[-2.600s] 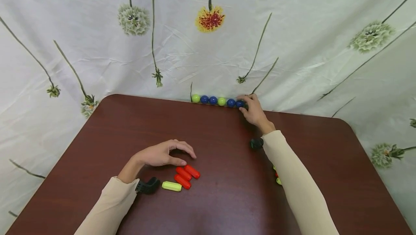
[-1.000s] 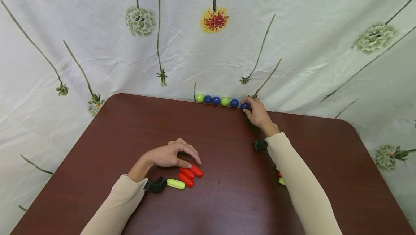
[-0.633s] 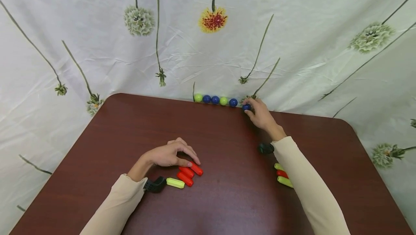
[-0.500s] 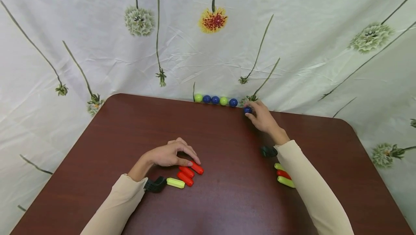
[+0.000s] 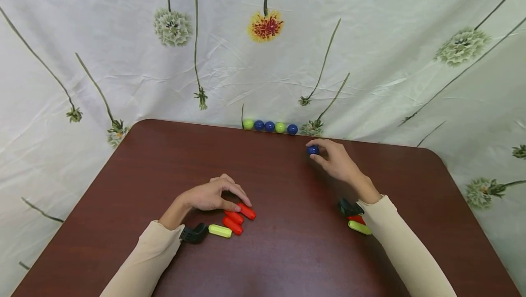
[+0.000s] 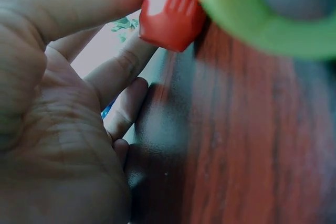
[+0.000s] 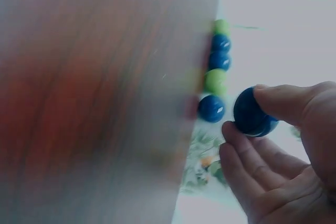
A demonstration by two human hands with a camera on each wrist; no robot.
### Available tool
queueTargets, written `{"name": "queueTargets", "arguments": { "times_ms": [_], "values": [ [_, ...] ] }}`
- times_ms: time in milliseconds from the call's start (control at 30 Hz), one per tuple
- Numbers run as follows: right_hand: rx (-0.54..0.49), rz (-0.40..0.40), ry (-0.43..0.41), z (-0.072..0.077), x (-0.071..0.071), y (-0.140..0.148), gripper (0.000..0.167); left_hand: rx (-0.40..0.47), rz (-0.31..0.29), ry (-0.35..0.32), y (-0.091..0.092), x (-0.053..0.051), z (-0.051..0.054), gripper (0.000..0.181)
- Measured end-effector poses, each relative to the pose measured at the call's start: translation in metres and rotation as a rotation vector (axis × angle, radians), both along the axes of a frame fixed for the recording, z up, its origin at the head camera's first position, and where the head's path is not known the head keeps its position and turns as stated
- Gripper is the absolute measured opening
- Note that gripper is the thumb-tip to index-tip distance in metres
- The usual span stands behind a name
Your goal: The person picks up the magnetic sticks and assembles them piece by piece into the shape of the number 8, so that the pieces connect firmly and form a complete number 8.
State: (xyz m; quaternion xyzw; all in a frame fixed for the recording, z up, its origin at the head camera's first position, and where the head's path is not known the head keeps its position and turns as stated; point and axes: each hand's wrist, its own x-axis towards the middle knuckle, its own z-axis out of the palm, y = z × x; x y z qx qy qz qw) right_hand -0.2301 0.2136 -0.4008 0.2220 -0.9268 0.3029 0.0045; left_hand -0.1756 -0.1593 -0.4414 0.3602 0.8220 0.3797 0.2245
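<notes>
Fingers [image 7: 251, 157] of the right hand [image 5: 338, 160] pinch a glossy blue ball [image 5: 312, 150], presumably to prevent rolling; left hand [image 5: 205, 196] pinches a red faceted bar [image 5: 247, 212], thumb opposing index.

Three cameras, one table [image 5: 267, 260]

The head camera looks forward and down from high above the table's near side, to the flowered cloth [image 5: 230, 64] behind it. The left wrist camera is very close, low above the table, and faces past the left hand [image 6: 63, 114] along it. The right wrist camera, turned sideways, faces the table's far edge across the right hand [image 7: 294, 182]. Head and right wrist views share the row of balls [image 5: 269, 126] at this edge.
</notes>
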Motion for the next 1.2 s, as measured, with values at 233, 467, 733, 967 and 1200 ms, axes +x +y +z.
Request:
{"name": "queueTargets", "arguments": {
  "times_ms": [233, 467, 733, 967, 1200],
  "values": [
    [-0.093, -0.010, -0.004, 0.004, 0.033, -0.002, 0.032, 0.007, 0.028, -0.025, 0.001, -0.002, 0.000, 0.017],
    [-0.117, 0.021, 0.001, 0.000, 0.056, -0.005, 0.034, 0.018, 0.029, -0.033, 0.001, -0.004, -0.002, 0.016],
    [-0.115, 0.090, 0.018, -0.016, 0.073, -0.012, 0.032, 0.142, 0.003, -0.102, -0.002, -0.006, -0.002, 0.017],
    [-0.099, 0.097, -0.009, -0.027, 0.082, -0.019, 0.030, 0.198, 0.040, -0.108, -0.003, -0.006, -0.005, 0.018],
    [-0.105, 0.096, -0.035, -0.032, 0.087, -0.023, 0.030, 0.187, 0.111, -0.077, 0.001, -0.005, -0.001, 0.018]
  ]
}}
